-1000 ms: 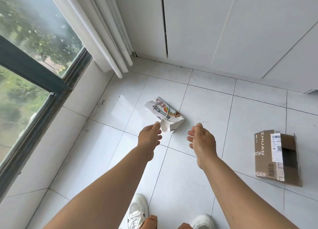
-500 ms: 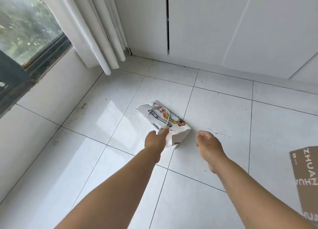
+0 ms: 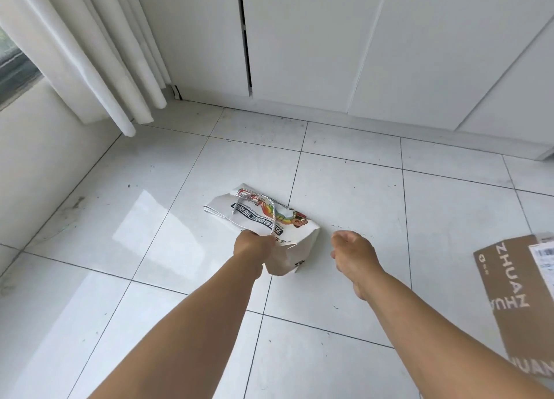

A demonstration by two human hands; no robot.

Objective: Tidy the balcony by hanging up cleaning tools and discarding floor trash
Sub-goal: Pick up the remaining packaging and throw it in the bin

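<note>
The biggest thing near me is the flat brown cardboard box (image 3: 521,305) lying on the white tiled floor (image 3: 344,182), off to my right and partly cut off by the edge of my view. It is still trash to pick up. If I step back without looking, I could slip on it or kick it away.

Next is the crumpled white paper bag with a colourful picture and a twisted string handle (image 3: 263,218). It lies on its side on the floor, right in front of me, near the middle. My left hand (image 3: 254,245) is curled tight at the bag's near edge, and the string handle runs down into my fist, so I think I have hold of the string. I cannot see my fingertips, though. If I pull up fast, the thin string could tear out of the paper, or the bag could tip and spill whatever is inside. I cannot tell if anything is inside.

My right hand (image 3: 353,254) hangs just beside the bag, fingers loosely bent, holding nothing. It could help hold the bag's bottom.

The box has big white letters: "ZHUAN". It also has a white sticker with a barcode, too small to read. The bag has bold dark writing, but I cannot read it.
</note>
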